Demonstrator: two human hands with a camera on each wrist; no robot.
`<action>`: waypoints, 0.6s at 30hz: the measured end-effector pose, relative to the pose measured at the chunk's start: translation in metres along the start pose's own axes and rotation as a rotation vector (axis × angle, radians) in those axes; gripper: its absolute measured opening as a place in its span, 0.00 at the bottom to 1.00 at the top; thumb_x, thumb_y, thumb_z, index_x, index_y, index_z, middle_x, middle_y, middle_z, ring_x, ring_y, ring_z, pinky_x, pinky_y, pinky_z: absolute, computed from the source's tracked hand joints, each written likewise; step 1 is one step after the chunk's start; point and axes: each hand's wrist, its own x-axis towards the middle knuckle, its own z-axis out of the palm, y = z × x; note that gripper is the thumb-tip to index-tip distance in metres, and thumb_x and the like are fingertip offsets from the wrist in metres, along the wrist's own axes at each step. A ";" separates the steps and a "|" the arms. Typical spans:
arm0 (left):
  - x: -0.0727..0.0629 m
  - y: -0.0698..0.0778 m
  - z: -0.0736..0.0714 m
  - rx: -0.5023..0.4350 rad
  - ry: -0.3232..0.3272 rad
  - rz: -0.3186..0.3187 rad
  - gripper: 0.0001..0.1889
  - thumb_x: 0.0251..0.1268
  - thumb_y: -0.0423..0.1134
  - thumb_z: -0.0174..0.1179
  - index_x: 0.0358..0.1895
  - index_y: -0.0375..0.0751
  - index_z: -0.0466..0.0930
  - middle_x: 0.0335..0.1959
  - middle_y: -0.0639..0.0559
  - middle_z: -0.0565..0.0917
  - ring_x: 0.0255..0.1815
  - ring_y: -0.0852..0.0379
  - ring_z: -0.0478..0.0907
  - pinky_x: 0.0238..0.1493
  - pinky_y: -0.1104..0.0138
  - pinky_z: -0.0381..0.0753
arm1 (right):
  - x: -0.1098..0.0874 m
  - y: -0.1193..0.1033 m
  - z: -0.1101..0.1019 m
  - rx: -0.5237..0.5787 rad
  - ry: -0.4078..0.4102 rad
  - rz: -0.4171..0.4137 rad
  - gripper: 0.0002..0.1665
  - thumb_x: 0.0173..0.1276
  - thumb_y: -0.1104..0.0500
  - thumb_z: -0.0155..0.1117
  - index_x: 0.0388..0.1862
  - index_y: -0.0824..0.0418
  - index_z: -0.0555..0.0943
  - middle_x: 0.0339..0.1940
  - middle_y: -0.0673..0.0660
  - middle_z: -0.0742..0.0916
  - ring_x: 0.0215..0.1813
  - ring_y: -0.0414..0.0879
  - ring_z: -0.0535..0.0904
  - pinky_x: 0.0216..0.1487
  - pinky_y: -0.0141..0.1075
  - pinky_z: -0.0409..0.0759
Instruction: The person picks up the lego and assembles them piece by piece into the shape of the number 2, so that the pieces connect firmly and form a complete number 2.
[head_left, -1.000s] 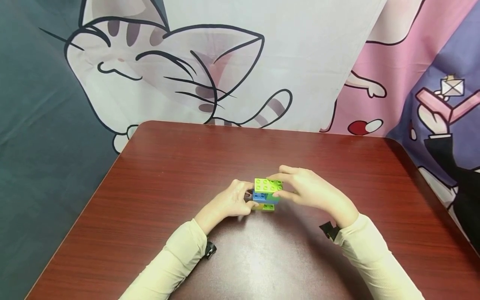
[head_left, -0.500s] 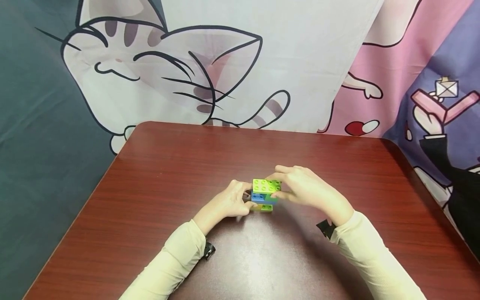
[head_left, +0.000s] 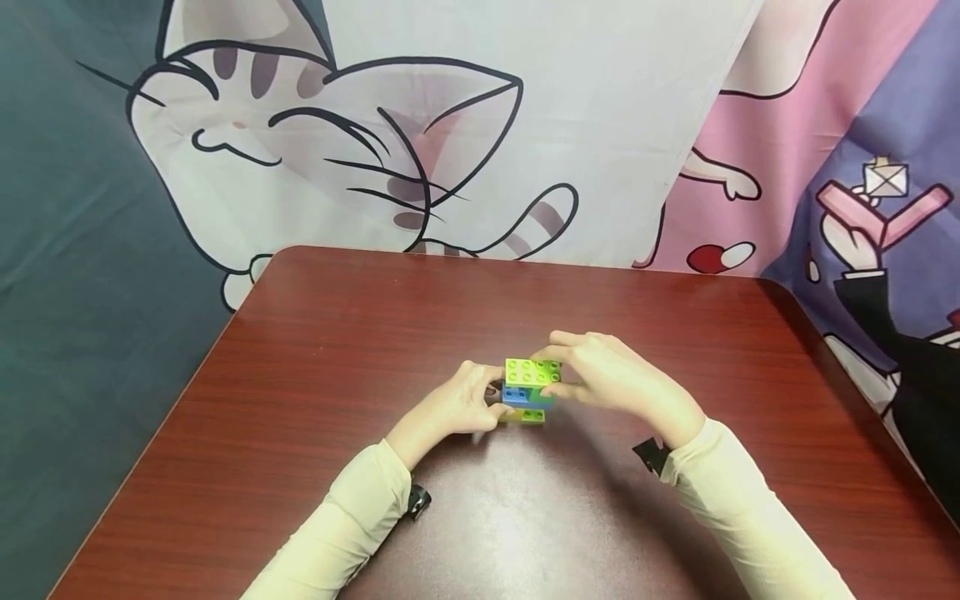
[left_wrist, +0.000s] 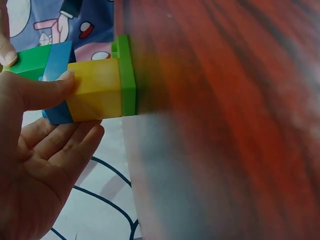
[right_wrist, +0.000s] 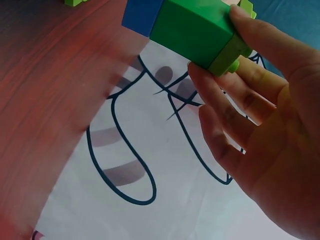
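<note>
A stack of toy building blocks stands on the table between both hands. In the left wrist view it has a lime base plate [left_wrist: 128,75], a yellow brick [left_wrist: 97,90], a blue brick [left_wrist: 59,60] and a green brick [left_wrist: 30,61]. The top is a lime studded plate [head_left: 521,372]. My left hand [head_left: 461,402] grips the lower part, thumb on the yellow brick near the blue one. From the right, my right hand [head_left: 622,379] pinches the upper end, its thumb and fingers at the green brick and lime plate. The left fingertips are partly hidden behind the stack.
The dark red wooden table [head_left: 375,317] spreads around the hands. Behind its far edge hangs a cloth [head_left: 630,125] printed with a cartoon cat and other figures. Each wrist bears a black strap, the left one [head_left: 419,500] and the right one [head_left: 651,456].
</note>
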 end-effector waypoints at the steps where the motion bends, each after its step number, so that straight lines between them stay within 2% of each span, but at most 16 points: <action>1: 0.000 0.000 0.000 -0.013 -0.001 0.004 0.15 0.50 0.34 0.66 0.44 0.44 0.80 0.34 0.53 0.86 0.36 0.61 0.82 0.44 0.69 0.78 | 0.000 0.000 0.000 0.001 -0.005 -0.001 0.23 0.51 0.49 0.74 0.46 0.54 0.83 0.32 0.46 0.76 0.25 0.39 0.71 0.30 0.37 0.74; 7: 0.001 0.000 -0.002 -0.071 0.002 0.006 0.15 0.50 0.33 0.67 0.44 0.38 0.80 0.36 0.47 0.86 0.39 0.56 0.83 0.41 0.70 0.80 | 0.002 0.002 -0.004 0.029 -0.037 0.014 0.23 0.52 0.49 0.73 0.47 0.55 0.83 0.30 0.46 0.74 0.25 0.39 0.69 0.29 0.35 0.71; 10: 0.001 0.000 -0.002 -0.082 0.006 0.007 0.17 0.50 0.34 0.68 0.45 0.37 0.78 0.37 0.45 0.85 0.40 0.54 0.83 0.42 0.68 0.80 | 0.002 0.003 -0.004 0.065 -0.054 0.043 0.23 0.53 0.50 0.72 0.48 0.55 0.82 0.30 0.45 0.73 0.25 0.39 0.69 0.30 0.34 0.70; 13: 0.001 -0.004 0.000 -0.158 0.041 0.033 0.19 0.50 0.32 0.68 0.46 0.36 0.74 0.41 0.40 0.84 0.43 0.50 0.83 0.44 0.67 0.80 | 0.001 0.005 -0.003 0.102 -0.070 0.079 0.23 0.55 0.50 0.71 0.50 0.53 0.82 0.30 0.44 0.72 0.25 0.40 0.69 0.30 0.32 0.69; 18: 0.000 -0.010 0.002 -0.281 0.084 0.067 0.20 0.49 0.29 0.68 0.41 0.35 0.67 0.44 0.36 0.83 0.46 0.46 0.82 0.44 0.69 0.79 | 0.000 0.008 -0.001 0.145 -0.076 0.121 0.23 0.58 0.50 0.68 0.53 0.52 0.80 0.35 0.44 0.76 0.28 0.40 0.72 0.32 0.33 0.72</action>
